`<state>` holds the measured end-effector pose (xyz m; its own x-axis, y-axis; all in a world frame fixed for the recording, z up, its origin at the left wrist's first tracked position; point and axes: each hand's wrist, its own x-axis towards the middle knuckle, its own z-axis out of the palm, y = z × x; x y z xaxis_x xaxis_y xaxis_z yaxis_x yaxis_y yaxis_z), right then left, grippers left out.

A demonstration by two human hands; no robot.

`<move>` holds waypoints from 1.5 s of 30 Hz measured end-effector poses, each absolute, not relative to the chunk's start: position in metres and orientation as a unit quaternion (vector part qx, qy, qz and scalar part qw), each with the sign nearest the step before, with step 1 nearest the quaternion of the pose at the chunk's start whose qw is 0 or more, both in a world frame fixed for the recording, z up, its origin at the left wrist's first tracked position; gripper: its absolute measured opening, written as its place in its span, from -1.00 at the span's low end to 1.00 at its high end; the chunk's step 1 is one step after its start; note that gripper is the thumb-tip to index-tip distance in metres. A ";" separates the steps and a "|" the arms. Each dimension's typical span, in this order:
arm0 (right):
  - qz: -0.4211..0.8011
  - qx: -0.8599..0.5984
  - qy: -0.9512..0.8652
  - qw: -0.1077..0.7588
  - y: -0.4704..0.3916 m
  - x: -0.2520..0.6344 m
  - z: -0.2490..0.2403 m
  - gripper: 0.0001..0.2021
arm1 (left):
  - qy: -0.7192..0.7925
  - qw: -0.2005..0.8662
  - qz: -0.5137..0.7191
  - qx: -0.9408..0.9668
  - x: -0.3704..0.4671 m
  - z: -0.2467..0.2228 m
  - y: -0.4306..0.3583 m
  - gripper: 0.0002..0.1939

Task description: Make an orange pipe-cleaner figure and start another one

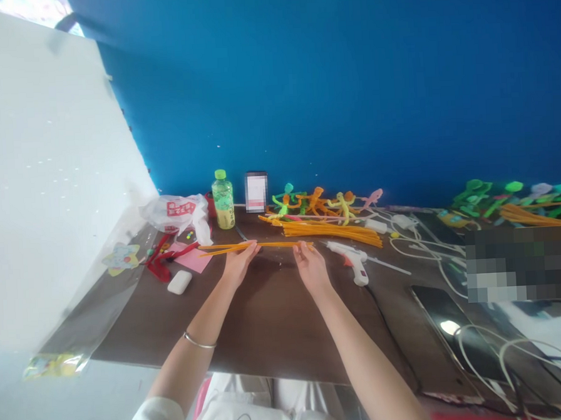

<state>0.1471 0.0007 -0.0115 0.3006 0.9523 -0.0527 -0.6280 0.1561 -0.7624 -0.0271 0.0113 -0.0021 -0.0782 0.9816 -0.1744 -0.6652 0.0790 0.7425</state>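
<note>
Between my two hands stretches a small set of orange pipe cleaners, held level above the dark table. My left hand pinches them near the middle, and their loose ends fan out slightly to the left of it. My right hand has its fingers closed around the right end. Just behind the hands lies a thick bundle of orange pipe cleaners. To the right of my right hand rests a white glue gun with a glue stick at its back.
Fuzzy figures sit along the blue wall. A green-capped bottle, a propped phone and a plastic bag stand behind. Red-handled pliers and a white case lie left. A dark phone and cables lie right.
</note>
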 end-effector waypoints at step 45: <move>0.276 -0.557 -0.702 0.348 -0.028 0.119 0.000 -0.73 | 0.276 0.702 0.558 0.347 -0.029 0.005 0.002 -0.70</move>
<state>0.1185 -0.0284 -0.0001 -0.1371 0.9738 0.1816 0.5892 0.2275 -0.7753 -0.0293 0.0023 0.0055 0.2261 0.9741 0.0000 -0.5909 0.1372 0.7950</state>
